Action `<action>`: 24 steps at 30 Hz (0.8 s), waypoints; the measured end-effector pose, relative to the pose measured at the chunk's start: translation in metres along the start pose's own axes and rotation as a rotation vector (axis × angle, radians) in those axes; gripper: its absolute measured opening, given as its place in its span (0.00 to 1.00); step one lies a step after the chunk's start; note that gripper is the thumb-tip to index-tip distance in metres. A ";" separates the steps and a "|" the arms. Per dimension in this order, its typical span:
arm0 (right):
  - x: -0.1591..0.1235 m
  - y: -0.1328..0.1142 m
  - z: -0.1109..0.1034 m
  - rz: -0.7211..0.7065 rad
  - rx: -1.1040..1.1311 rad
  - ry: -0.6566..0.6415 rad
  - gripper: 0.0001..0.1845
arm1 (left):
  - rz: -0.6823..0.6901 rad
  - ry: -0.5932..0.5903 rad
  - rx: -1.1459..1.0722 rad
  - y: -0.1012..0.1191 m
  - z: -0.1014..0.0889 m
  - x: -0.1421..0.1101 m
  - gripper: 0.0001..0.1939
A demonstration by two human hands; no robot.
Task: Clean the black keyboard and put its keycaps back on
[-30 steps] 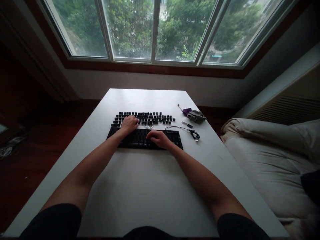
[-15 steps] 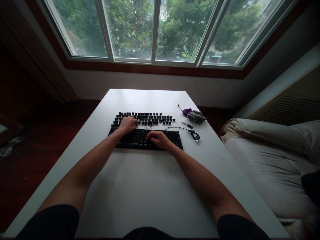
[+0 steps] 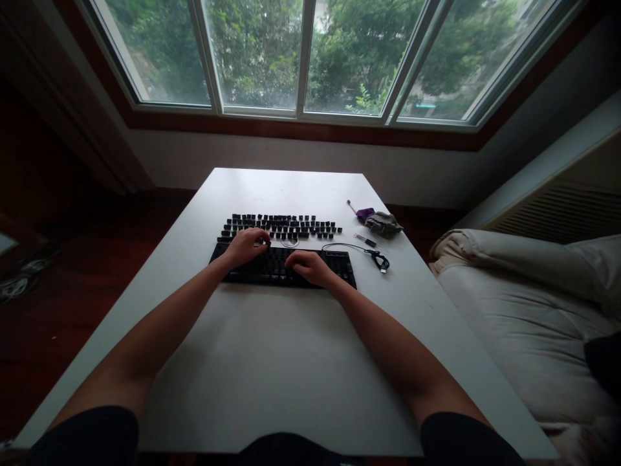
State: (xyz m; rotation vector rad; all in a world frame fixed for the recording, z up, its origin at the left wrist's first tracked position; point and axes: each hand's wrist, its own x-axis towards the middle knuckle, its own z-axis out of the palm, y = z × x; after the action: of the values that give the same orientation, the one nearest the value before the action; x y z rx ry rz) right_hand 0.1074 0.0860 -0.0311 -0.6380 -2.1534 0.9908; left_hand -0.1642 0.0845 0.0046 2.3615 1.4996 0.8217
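Observation:
A black keyboard [image 3: 272, 274] lies across the white table. Above its left part is my left hand [image 3: 246, 246], fingers curled and the thumb and fingertips closed around a small dark piece that looks like a keycap. My right hand [image 3: 310, 266] rests on the right-middle of the keyboard with its fingers bent inward; whatever is under the fingertips is hidden. Behind the keyboard, loose black keycaps [image 3: 303, 228] stand in several rows. A small round ring-like item [image 3: 290, 243] lies between the keycaps and the keyboard.
A coiled black USB cable [image 3: 380, 261] runs from the keyboard to the right. Beyond it lie a small black-handled tool [image 3: 367, 241], a grey cloth [image 3: 383, 224] and a purple item [image 3: 365, 214] with a thin stick. A pale sofa [image 3: 524, 310] stands right of the white table [image 3: 286, 362].
My left hand has drawn back slightly from the keycap rows toward the keyboard, and its fingers have lifted. My right hand stays in place. The view has shifted a little.

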 end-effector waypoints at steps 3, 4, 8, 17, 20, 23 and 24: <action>0.000 -0.001 0.001 0.000 -0.013 0.002 0.15 | -0.016 -0.027 -0.069 0.007 -0.003 -0.016 0.11; 0.000 -0.001 0.001 0.000 -0.016 0.003 0.15 | -0.014 -0.043 -0.084 0.009 -0.003 -0.021 0.12; 0.001 -0.003 0.001 0.001 -0.016 0.001 0.15 | 0.011 -0.091 -0.126 0.019 0.000 -0.037 0.12; 0.001 -0.004 0.001 0.006 -0.017 -0.001 0.13 | -0.034 -0.148 -0.063 0.030 0.008 -0.048 0.11; 0.001 -0.003 0.001 0.007 -0.017 -0.004 0.13 | -0.042 -0.183 -0.077 0.031 0.008 -0.050 0.12; 0.001 -0.002 0.002 -0.002 -0.021 -0.004 0.13 | -0.057 -0.193 -0.073 0.033 0.007 -0.052 0.12; 0.001 -0.002 0.002 -0.006 -0.025 -0.004 0.13 | -0.059 -0.194 -0.068 0.034 0.007 -0.052 0.12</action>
State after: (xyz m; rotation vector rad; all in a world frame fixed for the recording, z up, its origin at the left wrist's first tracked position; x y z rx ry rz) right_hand 0.1051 0.0845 -0.0299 -0.6415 -2.1729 0.9640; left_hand -0.1510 0.0239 -0.0029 2.2633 1.4323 0.6006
